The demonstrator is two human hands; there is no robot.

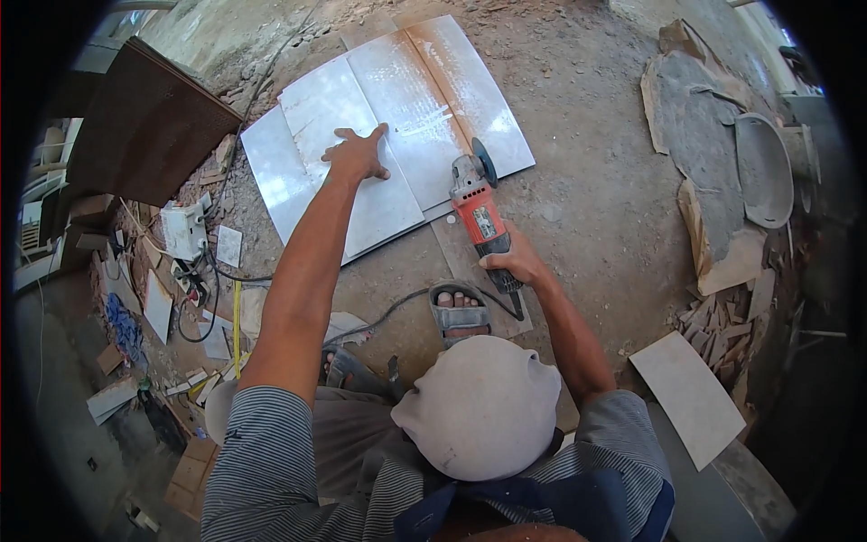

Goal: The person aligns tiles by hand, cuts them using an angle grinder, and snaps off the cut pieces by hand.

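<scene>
Left fingers (378,135) splay on pale tile (336,210); right fingers (494,262) grasp the grinder (480,219).

The left arm (302,280) stretches forward, left hand (357,157) palm-down, fingers (379,132) splayed; the right arm (575,336) reaches less far, right hand (515,257) curled.

L grip (356,156) spread on pale tiles (327,101); R grip (513,256) round 1 red angle grinder (479,217), disc (484,162) nr. brown streak (433,68).
</scene>
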